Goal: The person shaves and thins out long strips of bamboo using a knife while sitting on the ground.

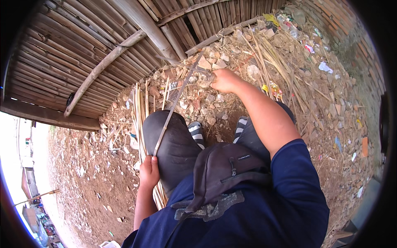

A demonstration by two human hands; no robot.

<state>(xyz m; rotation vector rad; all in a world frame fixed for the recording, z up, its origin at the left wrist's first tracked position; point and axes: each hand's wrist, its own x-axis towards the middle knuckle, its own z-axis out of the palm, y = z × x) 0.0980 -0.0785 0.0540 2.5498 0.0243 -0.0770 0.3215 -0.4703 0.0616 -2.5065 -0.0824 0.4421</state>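
Note:
My left hand (149,173) is closed beside my left thigh, its thumb pressed on the lower end of a long, thin bamboo strip (169,115). From there the strip slants away over my left knee, its far end near the bamboo wall. My right hand (225,81) reaches forward past my knees in a closed grip. It holds what looks like a knife (200,69), a dark narrow shape pointing left across the strip; its outline blurs into the rubble. A bundle of split bamboo strips (138,111) lies along my left leg, partly under my left forearm.
A bamboo-slat wall (82,53) with round poles rises ahead and left. More bamboo strips (277,66) lie on the ground at the right. Broken stones and litter (324,67) cover the dirt, and a brick wall (359,37) stands on the far right.

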